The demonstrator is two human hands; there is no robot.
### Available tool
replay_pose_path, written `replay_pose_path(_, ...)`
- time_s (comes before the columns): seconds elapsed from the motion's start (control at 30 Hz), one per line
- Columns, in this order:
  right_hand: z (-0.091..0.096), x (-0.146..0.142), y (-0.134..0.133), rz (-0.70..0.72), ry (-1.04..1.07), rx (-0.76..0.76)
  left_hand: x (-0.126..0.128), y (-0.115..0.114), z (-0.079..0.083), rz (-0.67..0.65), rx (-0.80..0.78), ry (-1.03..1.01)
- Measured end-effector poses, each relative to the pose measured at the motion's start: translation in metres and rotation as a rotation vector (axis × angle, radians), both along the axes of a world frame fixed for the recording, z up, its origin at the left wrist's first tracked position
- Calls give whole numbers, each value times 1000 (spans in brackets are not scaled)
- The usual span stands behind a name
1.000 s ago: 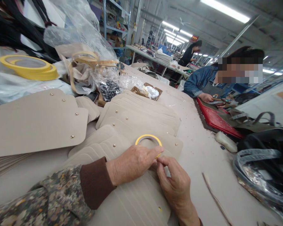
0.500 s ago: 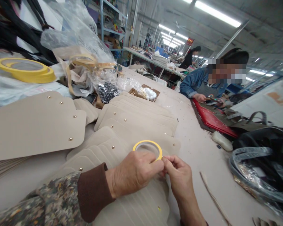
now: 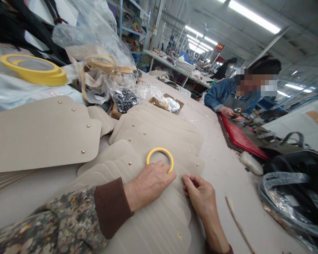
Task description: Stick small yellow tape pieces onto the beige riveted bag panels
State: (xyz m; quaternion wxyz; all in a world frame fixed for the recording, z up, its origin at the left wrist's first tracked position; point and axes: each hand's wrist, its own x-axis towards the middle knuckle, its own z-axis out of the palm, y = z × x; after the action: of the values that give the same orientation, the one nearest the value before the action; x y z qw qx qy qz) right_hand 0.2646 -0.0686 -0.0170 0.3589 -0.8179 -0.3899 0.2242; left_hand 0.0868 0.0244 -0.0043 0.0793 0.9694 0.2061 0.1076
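Note:
My left hand (image 3: 151,183) is closed around the lower part of a roll of yellow tape (image 3: 159,149), which stands tilted above the beige panels. To its right, my right hand (image 3: 200,192) is pinched, thumb against fingers; whatever lies between the fingertips is too small to make out. A gap separates the two hands. Beneath them spreads a fanned stack of beige panels (image 3: 106,169), some with small metal studs. On the left lies another pile of beige panels (image 3: 42,135) with studs along the edge.
More yellow tape rolls (image 3: 55,78) sit on plastic at the back left. A small tray (image 3: 178,107) and plastic-wrapped parts (image 3: 124,100) stand behind the panels. Across the table, a person in a denim jacket (image 3: 217,93) works by a red board (image 3: 241,137). Black bags (image 3: 288,169) lie right.
My left hand has moved left, away from my right hand, carrying the tape roll. My right hand stays pinched in nearly the same place. The view has shifted slightly.

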Motion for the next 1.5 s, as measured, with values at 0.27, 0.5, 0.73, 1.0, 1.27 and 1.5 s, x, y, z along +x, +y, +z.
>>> replay_pose_path(0.27,0,-5,6,70,-345,49,0,0,0,0,-15,16)
replay_pose_path(0.5,-13,5,-12,-30,58,126,-1,2,-6,2,6,-14)
replay_pose_path(0.73,-15,-1,-6,115,-382,231,-3,3,3,-31,6,-30)
replay_pose_path(1.0,11,-2,-11,314,-164,-51,-7,8,11,-106,-9,-204)
replay_pose_path(1.27,16,-4,-19,306,-178,419,-5,4,3,-178,-50,-372)
replay_pose_path(1.5,19,-22,-11,508,-468,583,-2,-1,-2,-187,-80,-429)
